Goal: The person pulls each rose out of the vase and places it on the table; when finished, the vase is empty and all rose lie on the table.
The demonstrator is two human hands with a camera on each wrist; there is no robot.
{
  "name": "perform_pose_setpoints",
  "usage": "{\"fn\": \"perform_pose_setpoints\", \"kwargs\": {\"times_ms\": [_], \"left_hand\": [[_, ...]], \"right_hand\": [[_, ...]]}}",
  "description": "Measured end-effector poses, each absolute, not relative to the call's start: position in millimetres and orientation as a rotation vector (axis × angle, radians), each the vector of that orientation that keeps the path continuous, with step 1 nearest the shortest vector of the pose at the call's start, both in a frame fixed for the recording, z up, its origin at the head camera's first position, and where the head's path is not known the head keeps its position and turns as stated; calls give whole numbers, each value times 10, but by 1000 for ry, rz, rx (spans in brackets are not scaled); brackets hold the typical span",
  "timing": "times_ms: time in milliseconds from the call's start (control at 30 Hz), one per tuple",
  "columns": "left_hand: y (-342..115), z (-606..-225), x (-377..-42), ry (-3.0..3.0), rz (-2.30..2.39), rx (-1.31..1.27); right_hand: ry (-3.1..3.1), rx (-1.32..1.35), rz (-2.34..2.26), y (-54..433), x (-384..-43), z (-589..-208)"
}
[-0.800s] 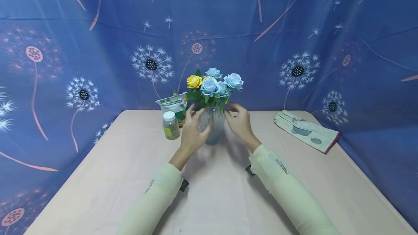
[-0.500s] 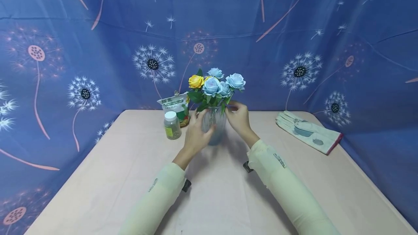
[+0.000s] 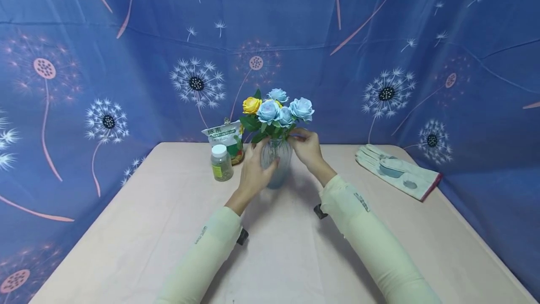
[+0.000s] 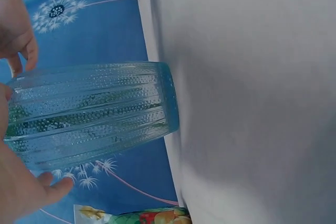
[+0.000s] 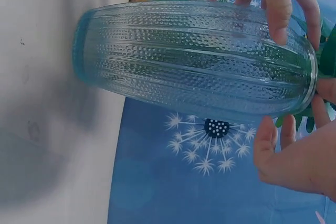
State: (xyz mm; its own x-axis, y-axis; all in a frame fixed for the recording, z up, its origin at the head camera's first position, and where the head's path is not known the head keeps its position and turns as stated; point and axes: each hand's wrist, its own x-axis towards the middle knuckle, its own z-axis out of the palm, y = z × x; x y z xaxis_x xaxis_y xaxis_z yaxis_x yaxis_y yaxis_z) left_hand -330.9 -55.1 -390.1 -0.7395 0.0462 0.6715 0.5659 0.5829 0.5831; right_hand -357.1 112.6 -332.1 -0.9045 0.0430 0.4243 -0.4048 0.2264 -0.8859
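Observation:
A ribbed blue glass vase (image 3: 278,170) stands upright on the table, with blue roses (image 3: 269,111) and a yellow rose (image 3: 251,105) above its mouth. Green leaves (image 5: 329,53) crowd the rim. My left hand (image 3: 254,168) holds the vase from the left near its top, its thumb reaching across the front in the head view. From the right, my right hand (image 3: 307,149) has bent fingers at the rim, just under the blossoms. In the right wrist view, its fingertips (image 5: 265,129) meet the vase's side near the mouth, and others lie at the leaves.
Left of the vase is a white-capped clear bottle (image 3: 221,165) with a yellow label. Behind it leans a white and green packet (image 3: 225,133). A pale work glove (image 3: 398,172) lies near the table's right back edge. Blue dandelion-print fabric (image 3: 316,60) hangs behind the table.
My left hand has come in closer around the vase, its thumb now over the front. My right fingers have drawn in at the rim. The blossoms have shifted slightly left.

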Motion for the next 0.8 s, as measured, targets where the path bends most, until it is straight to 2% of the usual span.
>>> {"fn": "perform_pose_setpoints", "kwargs": {"times_ms": [433,800], "left_hand": [[-562,-3928,-3385,-2220,-1078,-556],[-545,-3913,-3447,-2235,-1099,-477]], "right_hand": [[-2079,346,1722,1159,-3550,-3288],[-1945,503,1624,1220,-3498,-3254]]}}
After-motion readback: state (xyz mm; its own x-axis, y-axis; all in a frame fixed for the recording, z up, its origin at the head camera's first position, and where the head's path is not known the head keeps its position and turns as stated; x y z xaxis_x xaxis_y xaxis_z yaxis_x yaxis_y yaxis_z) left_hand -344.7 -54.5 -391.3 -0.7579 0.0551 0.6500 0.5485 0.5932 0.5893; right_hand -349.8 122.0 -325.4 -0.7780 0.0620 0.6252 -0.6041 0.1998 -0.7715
